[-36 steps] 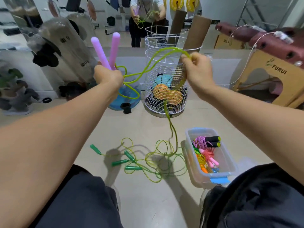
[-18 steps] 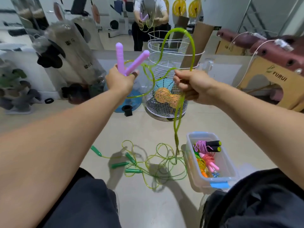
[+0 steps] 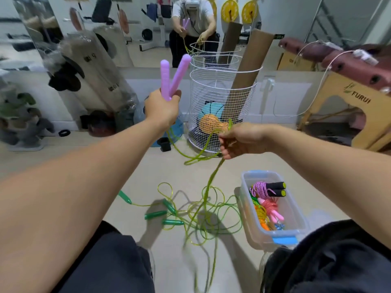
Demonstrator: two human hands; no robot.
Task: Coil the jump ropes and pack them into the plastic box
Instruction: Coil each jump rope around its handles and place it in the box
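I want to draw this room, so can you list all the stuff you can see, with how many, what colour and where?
purple handles: two, purple, held up in the left hand
green rope: one, yellow-green, from the hands down to the floor
green-handled ropes: four green handles showing, tangled thin cord, on the floor
plastic box: one, clear with blue clips, floor at right, coiled ropes inside
wire basket: one, white, behind the hands, balls inside
cardboard tube: one, brown, leaning in the basket
wooden bench: one, tan with maroon pad, far right
mirror: one, back wall
left hand: grips the handles
right hand: grips the green rope
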